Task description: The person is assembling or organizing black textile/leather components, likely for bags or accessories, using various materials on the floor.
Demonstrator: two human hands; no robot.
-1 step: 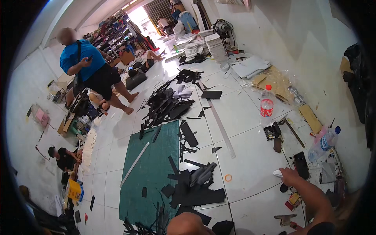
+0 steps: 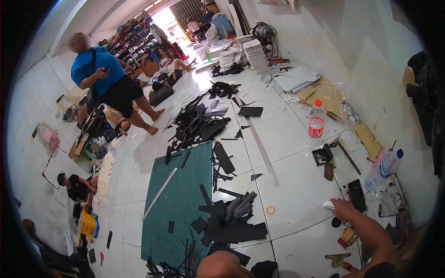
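Observation:
My right hand (image 2: 343, 210) reaches out low over the tiled floor at the lower right. Its fingers are closed on a small white object (image 2: 329, 205), whose kind I cannot make out. Right beside that hand lies a black phone (image 2: 356, 195). A small yellow-and-red box (image 2: 347, 237) is below my wrist, with a metal clamp-like piece (image 2: 337, 259) lower down. My left hand is out of view. My bent knee (image 2: 222, 266) shows at the bottom edge, next to black cut pieces (image 2: 237, 232) that partly cover a green cutting mat (image 2: 178, 197).
A steel ruler (image 2: 160, 194) lies on the mat; a clear ruler (image 2: 262, 150) is to its right. Beyond is a heap of black scraps (image 2: 197, 123). Bottles (image 2: 315, 126) stand by the right wall. A person in blue (image 2: 104, 69) stands at the far left holding a phone; others sit or lie farther off.

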